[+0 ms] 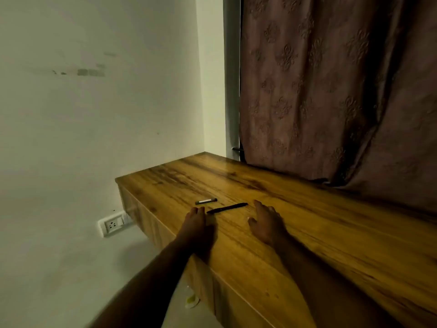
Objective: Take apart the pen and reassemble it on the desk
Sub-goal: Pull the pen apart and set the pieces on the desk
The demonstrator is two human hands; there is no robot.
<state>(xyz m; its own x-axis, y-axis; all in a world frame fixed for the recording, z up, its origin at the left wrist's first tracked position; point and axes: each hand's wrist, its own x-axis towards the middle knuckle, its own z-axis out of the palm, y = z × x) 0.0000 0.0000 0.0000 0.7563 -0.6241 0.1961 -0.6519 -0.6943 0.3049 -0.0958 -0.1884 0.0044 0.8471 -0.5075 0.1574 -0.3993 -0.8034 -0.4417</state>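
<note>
The pen [227,207] lies flat on the tabletop [319,237], a thin dark stick set at a slight slant, its right end a little farther from the person than its left. Just beyond its left half lies a shorter piece [206,201], grey with a dark tip at its right end, apart from the pen and nearly parallel to it. Whether this piece belongs to the pen cannot be told.

The pen sits between the two hands. The left hand [195,221] rests palm down near the tabletop's front-left edge, fingers straight and together, their tips just beside the pen's left end; contact cannot be made out. The right hand [267,223] also lies palm down, fingers relaxed and slightly spread, its fingertips near the pen's right end. Neither hand holds anything. Both bare forearms reach in from the bottom of the view.

The tabletop is glossy, streaked brown wood. A patterned curtain [331,91] hangs behind it on the right, its hem resting on the wood. A pale wall [94,114] stands to the left, with a white socket [112,224] low down beside the tabletop's side.
</note>
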